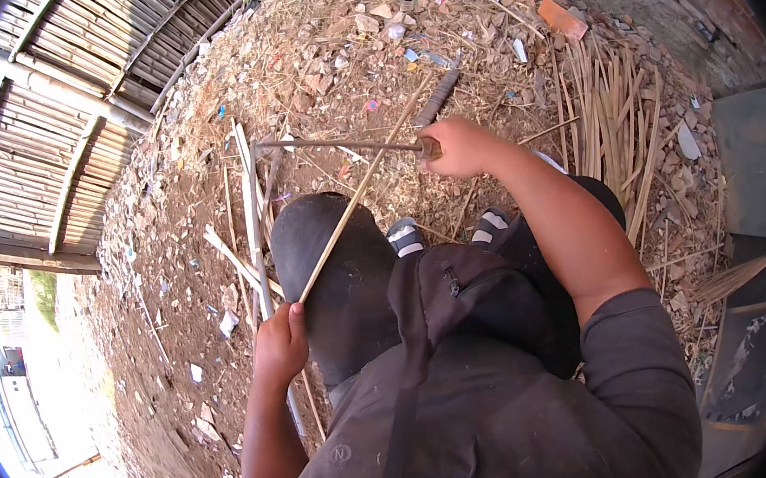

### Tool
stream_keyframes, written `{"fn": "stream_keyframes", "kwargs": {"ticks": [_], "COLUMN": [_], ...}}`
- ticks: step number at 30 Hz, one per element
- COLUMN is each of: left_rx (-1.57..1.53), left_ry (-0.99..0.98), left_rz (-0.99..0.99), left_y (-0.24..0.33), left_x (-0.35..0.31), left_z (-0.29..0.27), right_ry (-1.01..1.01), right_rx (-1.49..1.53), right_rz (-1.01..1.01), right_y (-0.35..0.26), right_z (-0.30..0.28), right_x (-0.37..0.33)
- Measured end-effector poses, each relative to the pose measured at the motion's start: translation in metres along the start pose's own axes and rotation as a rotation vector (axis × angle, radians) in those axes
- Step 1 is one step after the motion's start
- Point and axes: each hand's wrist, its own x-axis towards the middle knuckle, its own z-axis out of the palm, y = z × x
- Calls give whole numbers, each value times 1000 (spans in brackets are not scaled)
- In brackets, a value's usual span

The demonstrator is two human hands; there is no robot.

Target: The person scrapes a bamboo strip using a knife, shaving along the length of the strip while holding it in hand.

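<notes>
Bamboo strip (344,222) in hand: we see it slanting up and away from the left hand (280,345), which is closed around its near end, and passing over the dark-clad left knee (308,233). Its far end points out above the littered ground (209,178). The right hand (462,147) is wrapped around the handle of a long, thin blade tool (345,143), which crosses the strip beyond the knee. From this angle we cannot tell whether the edge is biting into it or only passing over it.

As for progress, we judge this strip to be partway through being trimmed or shaved: it is already slender, but we can make out no finished surface. To the right lies a loose bundle of similar strips (608,113), and on the left a few paler lengths (252,215) lie near the left hand. We cannot tell which of these are done and which remain, so we would count only the strip over the knee as work surely left to complete.
</notes>
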Motion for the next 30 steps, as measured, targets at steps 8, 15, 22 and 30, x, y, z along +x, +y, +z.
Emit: {"fn": "stream_keyframes", "kwargs": {"ticks": [8,15,22,30], "left_rx": [19,33,10,-109], "left_ry": [8,26,-56,-85], "left_rz": [-49,-37,-61,-82], "left_y": [5,6,8,4], "left_x": [-2,4,3,5], "left_z": [-1,-1,-5,-10], "right_ry": [-26,132,49,20], "right_rx": [-90,88,51,-93], "right_rz": [-44,129,-15,13], "right_y": [-20,18,11,-9], "right_z": [1,1,3,-6], "right_x": [0,11,5,1]}}
